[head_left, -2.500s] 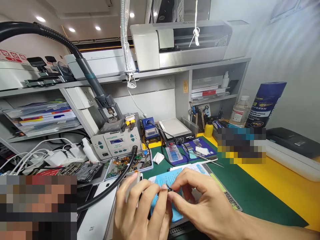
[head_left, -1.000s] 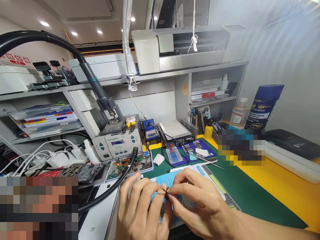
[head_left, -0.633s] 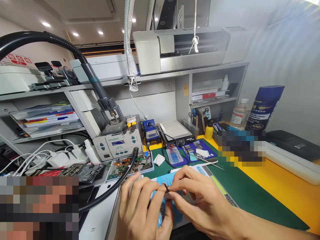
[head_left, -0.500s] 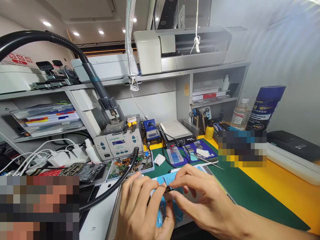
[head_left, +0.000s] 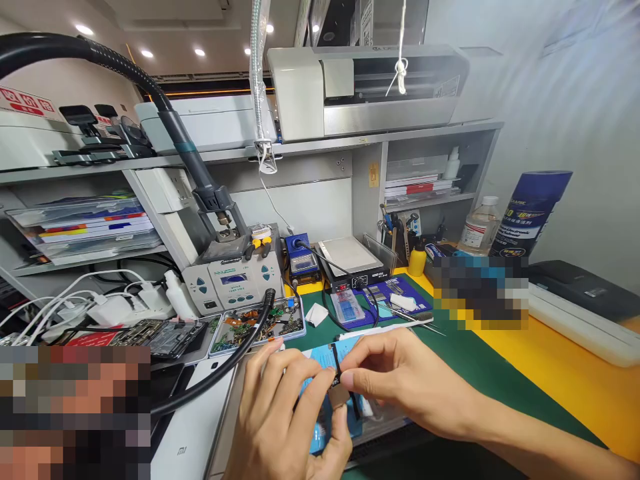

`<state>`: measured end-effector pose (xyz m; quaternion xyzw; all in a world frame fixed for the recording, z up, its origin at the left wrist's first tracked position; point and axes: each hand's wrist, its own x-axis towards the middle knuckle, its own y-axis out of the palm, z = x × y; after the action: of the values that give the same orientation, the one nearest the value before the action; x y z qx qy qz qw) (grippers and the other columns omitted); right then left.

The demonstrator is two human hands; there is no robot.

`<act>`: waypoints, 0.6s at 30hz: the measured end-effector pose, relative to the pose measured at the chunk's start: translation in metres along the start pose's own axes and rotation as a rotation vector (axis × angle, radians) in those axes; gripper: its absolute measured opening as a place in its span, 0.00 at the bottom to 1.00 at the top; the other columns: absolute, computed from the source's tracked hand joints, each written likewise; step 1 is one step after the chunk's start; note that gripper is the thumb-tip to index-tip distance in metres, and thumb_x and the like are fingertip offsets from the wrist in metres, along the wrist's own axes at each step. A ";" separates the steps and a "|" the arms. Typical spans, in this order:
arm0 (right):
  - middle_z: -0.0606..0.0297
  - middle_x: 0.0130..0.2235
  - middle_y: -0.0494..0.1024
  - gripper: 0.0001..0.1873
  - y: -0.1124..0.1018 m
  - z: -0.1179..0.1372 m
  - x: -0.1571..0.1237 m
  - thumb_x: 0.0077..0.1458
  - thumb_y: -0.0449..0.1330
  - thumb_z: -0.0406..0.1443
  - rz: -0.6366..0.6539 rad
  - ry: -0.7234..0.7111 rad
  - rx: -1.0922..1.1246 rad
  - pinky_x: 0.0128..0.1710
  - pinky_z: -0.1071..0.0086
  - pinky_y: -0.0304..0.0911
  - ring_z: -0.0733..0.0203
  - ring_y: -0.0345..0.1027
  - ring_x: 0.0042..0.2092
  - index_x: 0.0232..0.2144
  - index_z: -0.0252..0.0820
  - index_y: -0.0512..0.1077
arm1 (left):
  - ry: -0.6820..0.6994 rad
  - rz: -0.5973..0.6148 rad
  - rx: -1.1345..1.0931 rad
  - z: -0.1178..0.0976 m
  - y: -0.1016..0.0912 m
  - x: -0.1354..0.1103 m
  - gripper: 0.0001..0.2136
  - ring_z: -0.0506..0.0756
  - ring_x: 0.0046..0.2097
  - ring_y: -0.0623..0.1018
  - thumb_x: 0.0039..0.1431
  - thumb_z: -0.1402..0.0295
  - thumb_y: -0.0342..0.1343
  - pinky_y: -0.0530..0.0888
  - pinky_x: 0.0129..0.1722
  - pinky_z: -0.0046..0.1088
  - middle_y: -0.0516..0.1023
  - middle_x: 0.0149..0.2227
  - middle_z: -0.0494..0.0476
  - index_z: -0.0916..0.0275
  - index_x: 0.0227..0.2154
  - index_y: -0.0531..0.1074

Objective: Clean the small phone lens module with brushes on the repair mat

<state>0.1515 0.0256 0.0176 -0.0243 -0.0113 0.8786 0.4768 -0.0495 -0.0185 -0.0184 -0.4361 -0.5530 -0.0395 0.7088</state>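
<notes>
My left hand (head_left: 287, 413) is closed, with thumb and forefinger holding a small electronic part (head_left: 339, 395) by its edges. The part has a flat brownish-grey square face and a dark upper edge. Thin black strips (head_left: 335, 355) run above and below it; how they join it is partly hidden by my fingers. My right hand (head_left: 400, 373) pinches the part's dark upper edge between thumb and forefinger. Below both hands lies a light-blue printed packet (head_left: 320, 353), partly covered by them.
A black hose (head_left: 235, 363) arcs across the left side. Behind stand a tray of small circuit parts (head_left: 220, 345), a soldering station (head_left: 235, 283) and a flat heating plate (head_left: 350, 257). Tweezers (head_left: 420, 320) lie on the green mat (head_left: 500, 393). A white phone-like slab (head_left: 185, 427) lies left.
My right fingers have shifted slightly and rolled, so the brownish-grey face and the black strips now show more. Both hands stay at the same part. The view has tilted a little.
</notes>
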 end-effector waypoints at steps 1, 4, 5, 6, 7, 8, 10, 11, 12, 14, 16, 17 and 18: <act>0.71 0.21 0.72 0.09 -0.001 -0.001 0.001 0.50 0.70 0.37 0.011 0.024 0.021 0.23 0.74 0.50 0.69 0.55 0.24 0.29 0.36 0.79 | 0.004 0.003 -0.004 0.000 0.000 0.000 0.14 0.61 0.42 0.75 0.48 0.78 0.64 0.70 0.52 0.58 0.78 0.35 0.63 0.68 0.41 0.75; 0.72 0.19 0.69 0.09 -0.004 -0.003 0.002 0.49 0.71 0.37 0.027 0.069 0.039 0.23 0.74 0.50 0.69 0.56 0.23 0.28 0.36 0.78 | 0.010 0.000 -0.012 0.000 0.002 0.001 0.14 0.61 0.42 0.74 0.48 0.78 0.64 0.70 0.52 0.58 0.78 0.35 0.63 0.68 0.40 0.76; 0.72 0.19 0.69 0.08 -0.005 -0.003 0.002 0.49 0.71 0.36 0.030 0.075 0.041 0.23 0.74 0.51 0.69 0.57 0.23 0.28 0.36 0.78 | 0.007 -0.019 -0.015 -0.001 0.003 0.001 0.13 0.61 0.42 0.74 0.48 0.78 0.63 0.70 0.52 0.58 0.78 0.35 0.63 0.68 0.40 0.76; 0.71 0.20 0.70 0.08 -0.005 -0.003 0.002 0.49 0.70 0.36 0.031 0.077 0.042 0.24 0.74 0.51 0.69 0.57 0.23 0.28 0.35 0.78 | 0.003 -0.041 -0.018 -0.001 0.004 0.001 0.13 0.60 0.42 0.74 0.49 0.78 0.63 0.70 0.52 0.58 0.78 0.34 0.62 0.68 0.39 0.76; 0.71 0.20 0.70 0.07 -0.005 -0.003 0.002 0.50 0.70 0.36 0.033 0.079 0.043 0.24 0.73 0.52 0.69 0.58 0.23 0.28 0.35 0.78 | 0.000 -0.067 -0.023 -0.002 0.006 0.001 0.12 0.60 0.41 0.74 0.49 0.78 0.62 0.71 0.51 0.57 0.78 0.34 0.62 0.67 0.39 0.76; 0.70 0.20 0.71 0.07 -0.005 -0.002 0.003 0.50 0.69 0.35 0.038 0.083 0.047 0.24 0.73 0.53 0.68 0.58 0.23 0.27 0.35 0.79 | -0.005 -0.095 -0.028 -0.002 0.007 0.001 0.11 0.60 0.41 0.74 0.49 0.78 0.61 0.71 0.51 0.57 0.78 0.33 0.61 0.67 0.38 0.77; 0.70 0.21 0.72 0.06 -0.006 -0.001 0.003 0.51 0.68 0.34 0.047 0.091 0.059 0.25 0.73 0.54 0.69 0.59 0.23 0.27 0.35 0.79 | -0.013 -0.127 -0.041 -0.003 0.010 0.001 0.10 0.59 0.40 0.74 0.49 0.77 0.60 0.71 0.50 0.55 0.78 0.32 0.60 0.67 0.36 0.77; 0.69 0.21 0.72 0.05 -0.006 0.000 0.003 0.50 0.68 0.33 0.054 0.096 0.066 0.25 0.74 0.55 0.69 0.60 0.23 0.27 0.35 0.79 | -0.018 -0.135 -0.049 -0.003 0.010 0.001 0.10 0.58 0.39 0.74 0.49 0.77 0.60 0.71 0.50 0.55 0.77 0.32 0.60 0.66 0.36 0.77; 0.69 0.21 0.73 0.04 -0.006 0.000 0.003 0.50 0.68 0.33 0.059 0.102 0.073 0.25 0.74 0.55 0.69 0.60 0.23 0.27 0.35 0.79 | -0.024 -0.143 -0.057 -0.004 0.010 0.002 0.10 0.58 0.39 0.74 0.49 0.77 0.60 0.72 0.50 0.54 0.77 0.31 0.60 0.66 0.36 0.77; 0.69 0.22 0.73 0.03 -0.007 0.001 0.002 0.49 0.68 0.32 0.067 0.117 0.090 0.25 0.75 0.56 0.70 0.61 0.23 0.27 0.35 0.79 | -0.036 -0.160 -0.078 -0.004 0.010 0.003 0.09 0.57 0.38 0.74 0.48 0.78 0.60 0.72 0.49 0.53 0.76 0.32 0.59 0.66 0.35 0.77; 0.69 0.22 0.74 0.03 -0.007 0.002 0.002 0.49 0.68 0.31 0.071 0.136 0.112 0.24 0.75 0.57 0.70 0.62 0.23 0.27 0.34 0.79 | -0.049 -0.170 -0.105 -0.004 0.009 0.004 0.10 0.57 0.38 0.74 0.48 0.77 0.60 0.72 0.49 0.53 0.75 0.32 0.59 0.66 0.36 0.77; 0.68 0.22 0.74 0.03 -0.007 0.002 0.002 0.49 0.68 0.31 0.070 0.146 0.124 0.24 0.75 0.57 0.70 0.62 0.23 0.27 0.34 0.79 | -0.054 -0.171 -0.120 -0.004 0.009 0.005 0.10 0.57 0.38 0.73 0.48 0.77 0.60 0.72 0.49 0.52 0.75 0.33 0.59 0.66 0.36 0.77; 0.68 0.22 0.74 0.03 -0.007 0.003 0.002 0.48 0.68 0.32 0.067 0.157 0.136 0.24 0.76 0.58 0.70 0.63 0.23 0.27 0.34 0.79 | -0.057 -0.167 -0.132 -0.004 0.009 0.005 0.11 0.57 0.38 0.73 0.48 0.76 0.60 0.72 0.49 0.52 0.75 0.33 0.59 0.66 0.37 0.77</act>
<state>0.1562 0.0313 0.0206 -0.0610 0.0863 0.8883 0.4470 -0.0402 -0.0132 -0.0193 -0.4350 -0.6037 -0.1224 0.6567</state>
